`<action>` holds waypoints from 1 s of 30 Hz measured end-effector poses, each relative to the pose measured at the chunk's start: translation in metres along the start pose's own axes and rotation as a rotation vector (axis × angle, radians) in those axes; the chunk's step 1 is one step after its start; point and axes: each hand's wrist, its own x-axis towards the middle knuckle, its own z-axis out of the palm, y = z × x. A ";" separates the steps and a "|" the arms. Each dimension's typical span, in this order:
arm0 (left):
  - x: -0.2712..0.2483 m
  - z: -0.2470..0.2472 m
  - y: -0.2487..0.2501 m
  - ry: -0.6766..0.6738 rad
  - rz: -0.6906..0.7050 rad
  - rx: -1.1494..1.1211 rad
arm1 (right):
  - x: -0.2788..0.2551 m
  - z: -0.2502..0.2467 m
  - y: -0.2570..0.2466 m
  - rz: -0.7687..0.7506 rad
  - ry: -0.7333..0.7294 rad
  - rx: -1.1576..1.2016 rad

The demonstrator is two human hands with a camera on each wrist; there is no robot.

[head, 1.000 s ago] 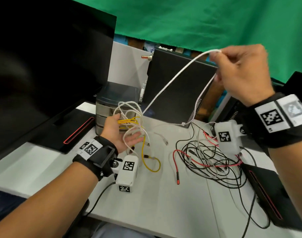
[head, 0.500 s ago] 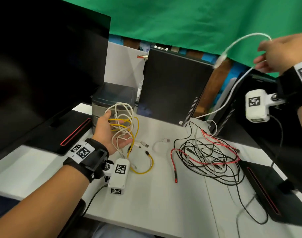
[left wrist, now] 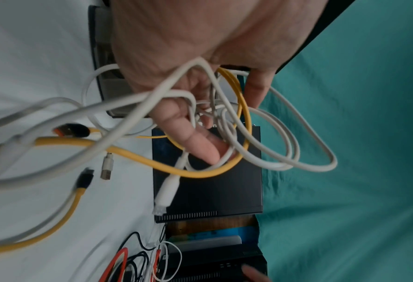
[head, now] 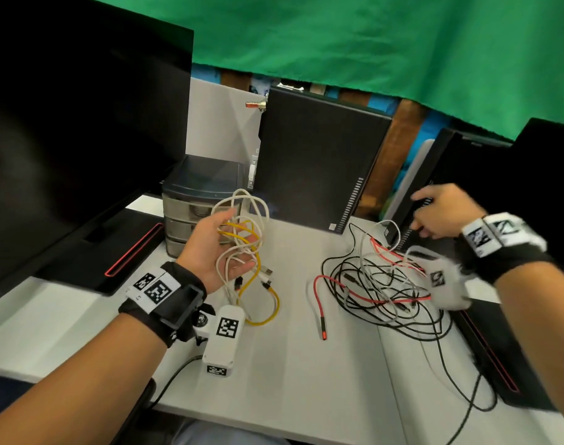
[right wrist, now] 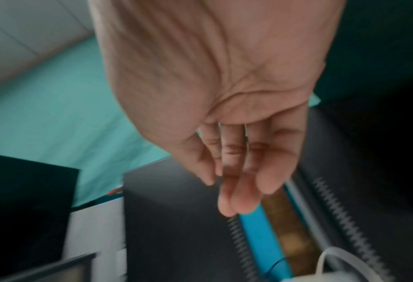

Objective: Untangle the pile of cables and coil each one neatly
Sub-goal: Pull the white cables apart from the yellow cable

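Left hand [head: 219,248]: palm up, fingers loosely curled round white cables [head: 258,213] (yellow cable [head: 267,303] included).
Right hand [head: 441,210]: empty, fingers extended.

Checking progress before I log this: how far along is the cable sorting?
Early on. Nothing is neatly coiled yet. The left hand holds loose loops of white cable and yellow cable, still intertwined. The right hand is empty above the remaining pile of black, red and white cables on the desk, still untangled by nobody.
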 end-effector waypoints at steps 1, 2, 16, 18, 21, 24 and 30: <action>-0.001 0.003 0.000 -0.006 0.004 0.016 | -0.010 0.017 -0.005 -0.050 -0.044 0.017; -0.002 0.007 0.000 -0.011 0.011 0.032 | -0.023 0.033 -0.011 -0.102 -0.097 0.069; -0.012 0.021 -0.013 -0.107 0.189 0.558 | -0.151 0.152 -0.054 -0.018 -0.006 0.980; -0.014 0.021 -0.011 -0.151 0.181 0.619 | -0.153 0.156 -0.046 -0.001 0.003 0.967; -0.018 0.020 -0.007 -0.225 0.189 0.780 | -0.154 0.159 -0.041 -0.013 -0.060 0.943; -0.024 0.020 -0.002 -0.365 0.163 1.040 | -0.154 0.163 -0.040 -0.018 -0.130 0.910; -0.018 0.019 0.006 -0.204 0.326 1.269 | -0.151 0.163 -0.045 -0.076 -0.184 0.881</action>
